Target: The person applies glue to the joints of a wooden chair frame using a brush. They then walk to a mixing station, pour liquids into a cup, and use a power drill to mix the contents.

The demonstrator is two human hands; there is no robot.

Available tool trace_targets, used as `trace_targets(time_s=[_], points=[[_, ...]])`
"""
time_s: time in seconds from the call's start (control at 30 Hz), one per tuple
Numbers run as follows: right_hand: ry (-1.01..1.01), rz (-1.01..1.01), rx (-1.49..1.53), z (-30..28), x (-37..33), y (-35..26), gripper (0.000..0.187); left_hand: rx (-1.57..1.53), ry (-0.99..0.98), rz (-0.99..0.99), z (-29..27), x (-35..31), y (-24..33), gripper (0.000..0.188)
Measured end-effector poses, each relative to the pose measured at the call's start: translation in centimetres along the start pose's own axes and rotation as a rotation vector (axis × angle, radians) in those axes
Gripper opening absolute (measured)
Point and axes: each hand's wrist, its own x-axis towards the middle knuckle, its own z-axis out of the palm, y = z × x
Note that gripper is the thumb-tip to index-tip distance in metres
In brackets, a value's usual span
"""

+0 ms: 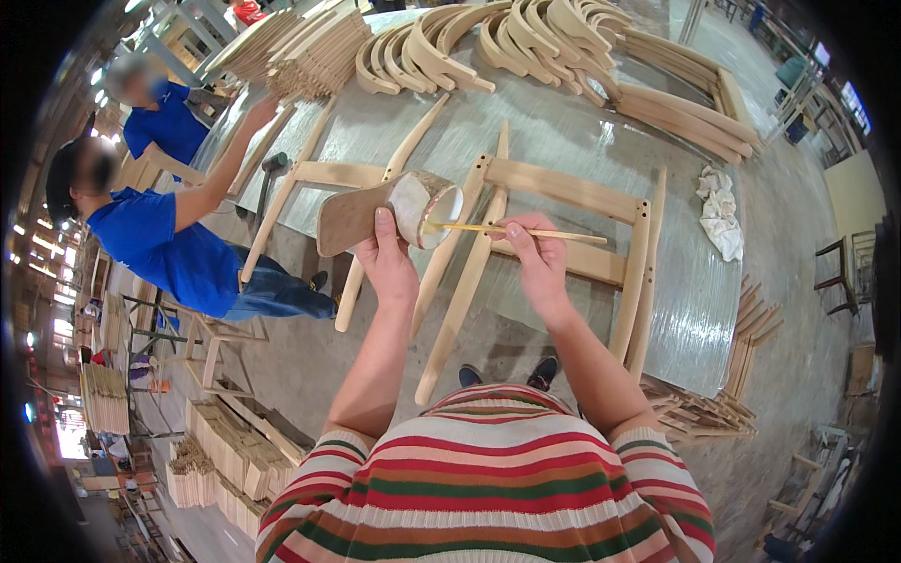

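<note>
My left hand (389, 270) grips a whitish cup (410, 206), tilted so that its open mouth faces right. A flat brown flap or handle (345, 223) sticks out from its left side; I cannot tell how the two are joined. Pinched in my right hand (535, 261) is a thin wooden stick (574, 235), whose yellowish end reaches into the mouth of the cup. Below and beyond my hands, a pale wooden chair frame (563, 183) with dark holes near its corners lies across the table's near edge. A second wooden frame (340, 174) lies to its left.
On the plastic-covered table (690, 310) lie curved wooden parts (422, 47), stacked slats (319, 56) and a crumpled white cloth (718, 211). Two people in blue shirts (169, 249) stand at the left, near a dark mallet (272, 162). Timber stacks (221, 460) stand lower left.
</note>
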Motion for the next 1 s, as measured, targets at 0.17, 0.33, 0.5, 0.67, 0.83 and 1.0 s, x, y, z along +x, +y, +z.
trace_targets(time_s=[0.17, 0.33, 0.5, 0.67, 0.83, 1.0], points=[[0.156, -0.021, -0.041, 0.0, 0.3, 0.5, 0.015, 0.012, -0.038, -0.002, 0.9, -0.1, -0.6, 0.027], [0.256, 0.183, 0.143, 0.3, -0.1, 2.9, 0.019, 0.012, 0.056, -0.079, 0.6, -0.1, -3.2, 0.029], [0.367, 0.483, 0.26, -0.7, 0.2, 3.9, 0.02, -0.058, 0.079, -0.215, -0.6, -0.2, -5.0, 0.033], [0.346, 0.505, 0.367, -2.3, 0.8, 3.8, 0.014, -0.185, 0.147, -0.42, -0.8, -0.5, -5.6, 0.032], [0.153, 0.32, 0.238, -2.6, 1.3, 3.3, 0.007, -0.215, 0.183, -0.599, -2.6, -0.5, -6.8, 0.037], [0.226, 0.37, 0.164, -3.5, 1.9, 4.0, 0.008, -0.294, 0.223, -0.693, -2.7, -0.8, -8.3, 0.038]])
